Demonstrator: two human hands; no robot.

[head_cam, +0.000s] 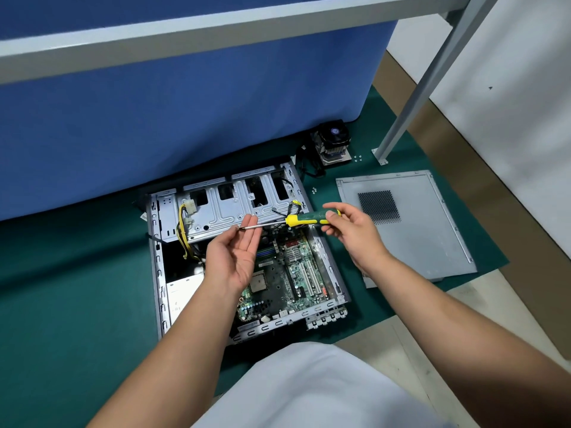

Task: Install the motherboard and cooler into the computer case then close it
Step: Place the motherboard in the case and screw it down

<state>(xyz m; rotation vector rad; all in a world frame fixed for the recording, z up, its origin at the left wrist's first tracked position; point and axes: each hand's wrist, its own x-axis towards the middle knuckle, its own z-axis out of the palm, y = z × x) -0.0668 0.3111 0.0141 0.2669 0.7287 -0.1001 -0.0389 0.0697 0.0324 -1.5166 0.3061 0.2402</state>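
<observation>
The computer case lies open on the green mat on the floor, the motherboard already seated inside. Above it the left hand is flat, palm up, its fingertips steadying the tip of the screwdriver; the right hand pinches the handle. Screwing the board down looks the step in hand; next, bring the tip to a mounting hole. The cooler and side panel wait toward the mat's far right.
</observation>
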